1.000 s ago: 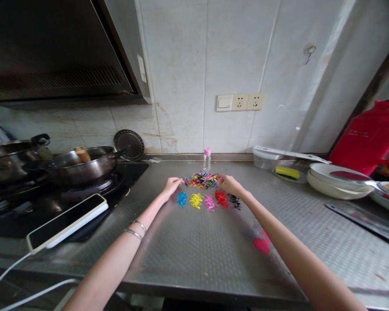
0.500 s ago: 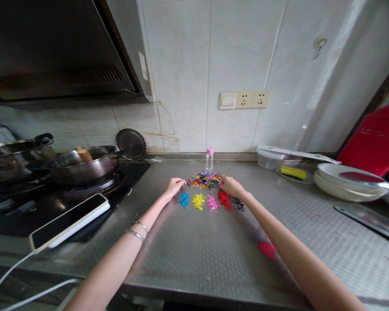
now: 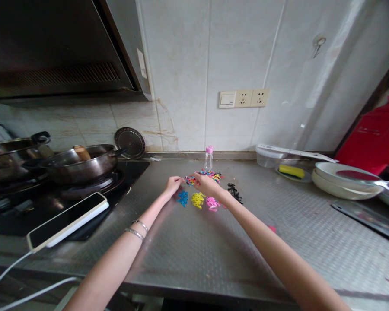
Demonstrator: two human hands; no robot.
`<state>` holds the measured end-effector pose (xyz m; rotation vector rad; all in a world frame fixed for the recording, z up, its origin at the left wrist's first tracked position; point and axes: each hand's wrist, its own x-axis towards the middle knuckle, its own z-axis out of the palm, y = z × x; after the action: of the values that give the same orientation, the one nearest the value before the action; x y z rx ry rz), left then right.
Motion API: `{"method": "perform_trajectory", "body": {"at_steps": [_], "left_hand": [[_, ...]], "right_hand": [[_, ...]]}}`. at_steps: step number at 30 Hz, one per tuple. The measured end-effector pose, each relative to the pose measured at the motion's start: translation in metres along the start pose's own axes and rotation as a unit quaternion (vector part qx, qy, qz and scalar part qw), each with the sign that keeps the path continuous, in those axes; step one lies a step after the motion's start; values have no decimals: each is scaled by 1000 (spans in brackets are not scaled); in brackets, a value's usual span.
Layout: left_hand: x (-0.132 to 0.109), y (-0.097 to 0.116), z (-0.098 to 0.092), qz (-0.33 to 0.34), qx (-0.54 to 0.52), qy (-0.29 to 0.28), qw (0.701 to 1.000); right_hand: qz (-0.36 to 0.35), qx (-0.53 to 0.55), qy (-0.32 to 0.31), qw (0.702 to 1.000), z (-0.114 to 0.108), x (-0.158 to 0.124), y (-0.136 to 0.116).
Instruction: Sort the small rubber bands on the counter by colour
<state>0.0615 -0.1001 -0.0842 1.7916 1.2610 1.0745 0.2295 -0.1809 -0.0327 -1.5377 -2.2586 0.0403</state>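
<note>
A mixed pile of small coloured pieces [image 3: 214, 175], which look like little rubber bands, lies on the steel counter. My left hand [image 3: 173, 185] is at its left edge, thumb and fingers closed together. Over the pile's left part is my right hand [image 3: 207, 183], its fingertips pinched close to the left ones. What either hand holds is too small to make out. Sorted groups lie nearer me: blue pieces [image 3: 182, 198], yellow pieces [image 3: 198, 200], pink pieces [image 3: 212, 204] and black pieces [image 3: 235, 193]. My right wrist hides most of the red group.
Behind the pile stands a clear bottle with a pink top [image 3: 209, 158]. To the left are a phone [image 3: 68, 222] with a cable, and a pan [image 3: 81, 164] on the stove. Bowls [image 3: 343, 183], a yellow sponge [image 3: 291, 171] and a cleaver-like blade [image 3: 366, 218] lie right.
My right hand has moved left across the pile, from its right edge to beside my left hand. The black group now shows more fully, while the red group is mostly covered. My left hand stays put.
</note>
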Motion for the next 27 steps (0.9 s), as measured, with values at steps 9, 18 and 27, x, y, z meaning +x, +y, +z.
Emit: {"method": "perform_trajectory", "body": {"at_steps": [9, 18, 27], "left_hand": [[2, -1, -3, -8, 1, 7, 1000], [3, -5, -4, 19, 2, 33, 999], [1, 13, 1, 80, 114, -35, 990]], "right_hand": [[-27, 3, -58, 998, 11, 2, -31], [50, 53, 37, 997, -21, -22, 45], [140, 49, 92, 985, -35, -73, 121]]}}
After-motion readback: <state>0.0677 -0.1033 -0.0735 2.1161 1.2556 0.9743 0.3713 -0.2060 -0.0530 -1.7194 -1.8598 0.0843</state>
